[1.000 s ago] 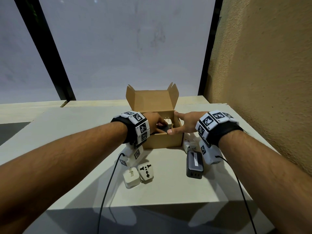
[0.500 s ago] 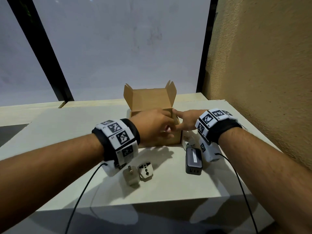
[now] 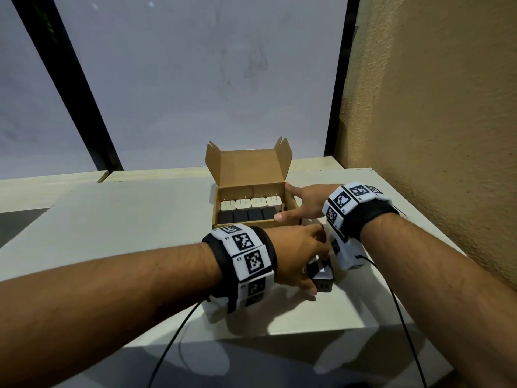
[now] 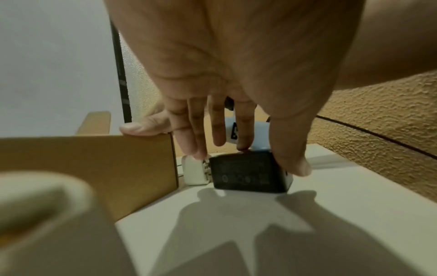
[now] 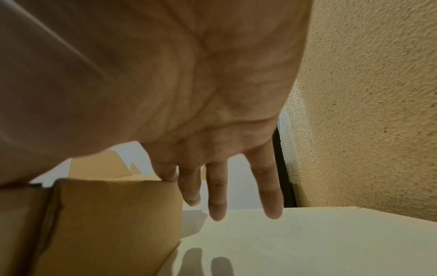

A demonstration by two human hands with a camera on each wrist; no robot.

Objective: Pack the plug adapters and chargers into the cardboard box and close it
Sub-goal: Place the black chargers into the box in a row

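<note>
Now the left hand (image 4: 236, 74) pinches the black charger (image 4: 248, 171) at 5 o'clock of the cardboard box (image 3: 253, 224); right hand (image 3: 306, 204) fingers spread on its rim.

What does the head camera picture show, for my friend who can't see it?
A person's left hand grips a black charger on a pale table. The right hand steadies an open cardboard box already holding a row of white plugs and a row of black ones.
</note>
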